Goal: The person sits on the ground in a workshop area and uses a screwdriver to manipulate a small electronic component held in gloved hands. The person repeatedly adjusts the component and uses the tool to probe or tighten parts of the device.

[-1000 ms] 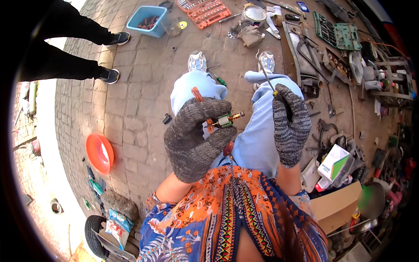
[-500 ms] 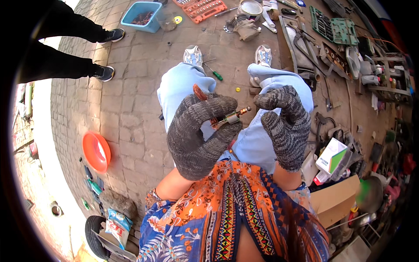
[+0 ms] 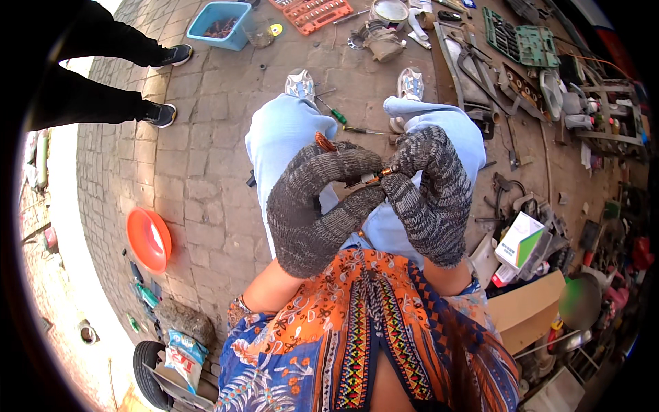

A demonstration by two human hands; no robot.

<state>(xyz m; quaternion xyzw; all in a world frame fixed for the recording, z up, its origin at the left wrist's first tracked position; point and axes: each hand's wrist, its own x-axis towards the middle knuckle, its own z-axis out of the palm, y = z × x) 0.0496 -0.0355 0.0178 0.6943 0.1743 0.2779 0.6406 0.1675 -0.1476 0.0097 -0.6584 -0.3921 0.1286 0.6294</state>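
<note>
Both my hands wear dark grey knitted gloves and meet above my lap. My left hand (image 3: 312, 209) pinches a small metal cylinder (image 3: 371, 180) with a brass-coloured end between thumb and fingers. My right hand (image 3: 432, 199) is closed on its brass-coloured tip, which the fingertips mostly hide. A copper-coloured loop, perhaps wire (image 3: 325, 142), sticks up behind my left fingers. Whether it joins the cylinder is hidden by the glove. Beyond my hands, a green-handled screwdriver (image 3: 338, 115) and another thin screwdriver (image 3: 364, 130) lie on the paving between my feet.
At far left stands another person's dark-trousered leg (image 3: 103, 96). A blue tub (image 3: 221, 41) and orange socket case (image 3: 312, 15) lie ahead. An orange basin (image 3: 149, 239) sits left. Tools, a green case (image 3: 535, 47), a white box (image 3: 520, 240) and cardboard (image 3: 528, 309) crowd the right.
My right hand has moved left and closed on the cylinder's brass-coloured tip, where it was apart before. The thin screwdriver between my feet now shows beyond my hands.
</note>
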